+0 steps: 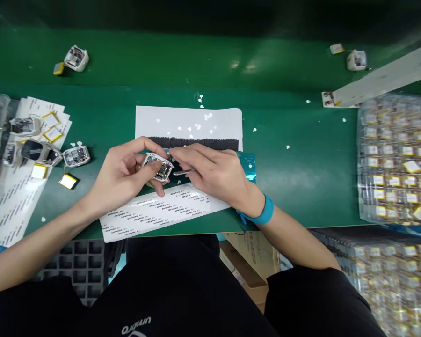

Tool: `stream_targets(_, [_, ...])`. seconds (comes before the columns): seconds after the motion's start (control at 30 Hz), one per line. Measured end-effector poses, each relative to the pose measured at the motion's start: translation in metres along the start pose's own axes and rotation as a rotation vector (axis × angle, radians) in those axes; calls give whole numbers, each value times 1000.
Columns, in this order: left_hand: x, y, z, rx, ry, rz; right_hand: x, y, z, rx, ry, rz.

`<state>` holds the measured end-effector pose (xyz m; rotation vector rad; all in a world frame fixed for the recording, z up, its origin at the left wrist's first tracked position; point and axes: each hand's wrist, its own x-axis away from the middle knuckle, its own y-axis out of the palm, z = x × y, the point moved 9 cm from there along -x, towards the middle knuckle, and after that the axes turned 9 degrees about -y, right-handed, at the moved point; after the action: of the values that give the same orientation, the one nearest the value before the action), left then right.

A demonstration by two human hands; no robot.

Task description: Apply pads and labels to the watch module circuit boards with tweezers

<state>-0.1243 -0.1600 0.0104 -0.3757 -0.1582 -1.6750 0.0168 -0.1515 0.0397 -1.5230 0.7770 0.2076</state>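
Observation:
Near the middle of the green table, my left hand [128, 171] holds a small white device housing [159, 167] with its circuit board facing up, the thumb lying on the board. Just to the right, my right hand [214, 171] is closed around thin metal tweezers [184, 172], their end pointing at the housing. The fingertips of my right hand are at the housing's upper right corner; what they pinch there is too small to tell. Behind the hands lies a white sheet [189, 119] with a row of black strips [196, 142]. A printed white sheet [154, 213] lies in front.
More housings with batteries [76, 156] lie at the left, some on printed sheets [17, 206]. Clear trays of battery units [395, 159] stand at the right, beside a white metal bracket [386, 77]. Small white stickers dot the table [301, 187]. Two further units sit at the back.

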Motion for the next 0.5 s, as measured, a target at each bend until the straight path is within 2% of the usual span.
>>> stream_targets(0.17, [0,-1,-1,29,-4,6,4,13,11,-31,111,-134])
stream_targets(0.37, [1,-2,-1,8,5,33,2,-4,-3,36,-34,21])
stream_targets(0.5, [2,1,0,31,49,69,5,1,-4,38,-26,-20])
